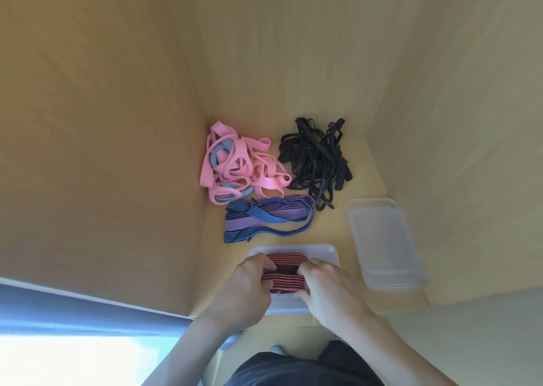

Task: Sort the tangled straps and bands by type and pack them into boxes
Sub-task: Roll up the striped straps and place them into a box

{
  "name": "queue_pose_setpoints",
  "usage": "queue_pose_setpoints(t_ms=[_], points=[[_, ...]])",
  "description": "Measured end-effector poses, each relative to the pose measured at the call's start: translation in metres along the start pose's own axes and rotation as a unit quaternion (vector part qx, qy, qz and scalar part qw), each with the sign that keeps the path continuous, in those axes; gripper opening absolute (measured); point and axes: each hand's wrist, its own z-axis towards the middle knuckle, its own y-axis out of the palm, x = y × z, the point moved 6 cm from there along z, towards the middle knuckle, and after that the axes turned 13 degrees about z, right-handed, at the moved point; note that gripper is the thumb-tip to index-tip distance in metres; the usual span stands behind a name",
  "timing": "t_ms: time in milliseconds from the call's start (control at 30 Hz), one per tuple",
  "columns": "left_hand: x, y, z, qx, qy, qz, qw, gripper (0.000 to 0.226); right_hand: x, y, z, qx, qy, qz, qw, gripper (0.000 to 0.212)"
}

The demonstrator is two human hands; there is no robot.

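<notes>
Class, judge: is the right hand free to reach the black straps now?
Probably not yet: the right hand, with the left hand, grips the red striped band over the clear box; otherwise nothing blocks the black straps.

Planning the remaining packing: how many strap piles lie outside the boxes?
3: pink bands by the left wall, black straps to their right, blue-striped bands just beyond the box.

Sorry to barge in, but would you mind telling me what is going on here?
A person holds a folded red striped band over a clear box, left hand and right hand both gripping it. Behind the box lie unpacked piles: pink bands, black straps and blue striped bands. A second clear container sits to the right.
</notes>
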Motion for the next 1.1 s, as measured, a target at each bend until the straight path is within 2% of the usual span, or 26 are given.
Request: queue_pose_setpoints(t_ms=[200, 400, 600, 800, 1000, 1100], points=[[0.006, -0.01, -0.009, 0.108, 0.023, 0.123, 0.986, 0.022, -0.001, 0.0, 0.002, 0.0, -0.002, -0.005, 1.0, 0.023], [0.007, -0.021, -0.011, 0.163, 0.071, 0.199, 0.964, 0.013, -0.003, -0.001, 0.002, 0.009, 0.0, 0.004, 1.0, 0.026], [-0.002, -0.021, -0.006, 0.131, 0.15, 0.173, 0.965, 0.013, -0.005, 0.0, 0.002, 0.014, 0.005, 0.009, 1.0, 0.028], [-0.012, -0.021, 0.003, 0.092, 0.147, 0.141, 0.975, 0.013, -0.01, -0.004, 0.002, 0.017, -0.005, -0.002, 1.0, 0.032], [-0.015, -0.019, 0.003, 0.097, 0.157, 0.135, 0.973, 0.042, -0.015, -0.009, 0.005, 0.007, -0.01, -0.02, 1.0, 0.032], [-0.017, -0.018, 0.005, 0.102, 0.152, 0.152, 0.971, 0.041, -0.015, -0.009, 0.006, 0.008, -0.003, -0.017, 1.0, 0.031]])
